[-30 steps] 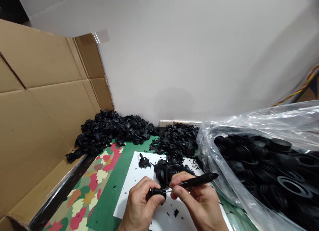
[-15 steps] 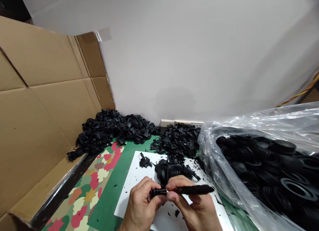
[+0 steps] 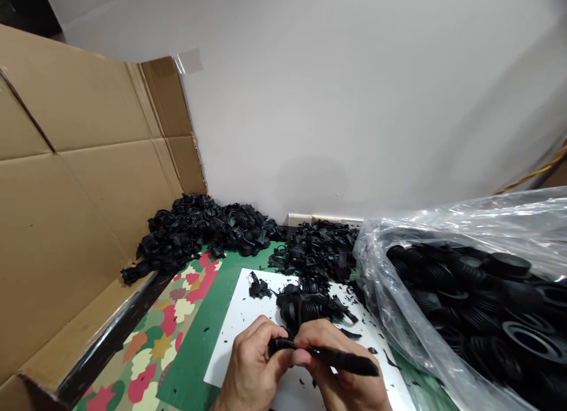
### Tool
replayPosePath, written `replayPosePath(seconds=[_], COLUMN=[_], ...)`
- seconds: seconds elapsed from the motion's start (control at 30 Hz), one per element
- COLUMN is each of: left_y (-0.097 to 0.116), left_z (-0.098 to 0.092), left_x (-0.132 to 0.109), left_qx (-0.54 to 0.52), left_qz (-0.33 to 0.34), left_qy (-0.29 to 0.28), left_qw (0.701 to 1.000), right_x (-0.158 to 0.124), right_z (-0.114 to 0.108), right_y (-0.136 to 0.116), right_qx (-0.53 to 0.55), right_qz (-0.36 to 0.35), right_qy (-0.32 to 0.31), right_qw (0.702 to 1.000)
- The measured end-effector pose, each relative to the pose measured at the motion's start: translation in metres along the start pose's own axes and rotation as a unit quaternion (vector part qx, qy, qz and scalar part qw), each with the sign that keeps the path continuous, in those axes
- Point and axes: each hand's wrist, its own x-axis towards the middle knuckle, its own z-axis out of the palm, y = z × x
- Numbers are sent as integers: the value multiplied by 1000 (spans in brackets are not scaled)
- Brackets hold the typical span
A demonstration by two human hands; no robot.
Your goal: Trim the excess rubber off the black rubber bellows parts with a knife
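Black tool (image 3: pixel 348 360) just dipped at the handle end; right hand (image 3: pixel 341 340) pinches it, left hand (image 3: pixel 252 364) is clamped on a small black part (image 3: pixel 278 345), lower centre of frame, probably steadying it.

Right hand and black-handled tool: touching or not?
Touching. The head view shows the right hand pinching the black-handled tool near its front end, between thumb and fingers.

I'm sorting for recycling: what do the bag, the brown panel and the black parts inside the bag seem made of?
Bag: clear, glossy plastic film, with shiny wrinkles.
Brown panel: matt cardboard, showing fold creases and a ragged edge.
Black parts: probably satin rubber, possibly plastic; ribbed, with soft highlights.
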Motion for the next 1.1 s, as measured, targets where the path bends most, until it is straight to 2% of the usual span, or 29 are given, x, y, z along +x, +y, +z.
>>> replayPosePath(seconds=[0.13,0.23,0.33,0.47,0.6,0.77,0.87,1.0,1.1], left_y=[2,3,2,3,4,-7,-12,-10,-5], left_z=[1,0,0,-1,0,0,-1,-1,0], left_x=[-1,1,2,2,4,10,12,13,14], left_qx=[-8,-14,-12,-17,-67,-210,-261,-301,-318], left_qz=[5,-8,-27,-48,-82,-223,-250,-255,-263], left_qy=[-10,-3,3,10,30,11,23,24,4], left_qw=[1000,1000,1000,999,994,952,932,919,911], right_x=[11,22,24,19,19,21,21,20,19], right_z=[-10,-24,-31,-29,-27,-27,-23,-10,0], right_y=[6,15,20,16,10,5,1,-11,-16], right_qx=[-75,-118,-96,-34,15,121,138,111,92], right_qz=[-30,13,71,125,144,209,261,249,233], right_qy=[32,72,89,67,56,37,-7,-76,-88], right_qw=[996,990,989,989,988,970,955,959,964])
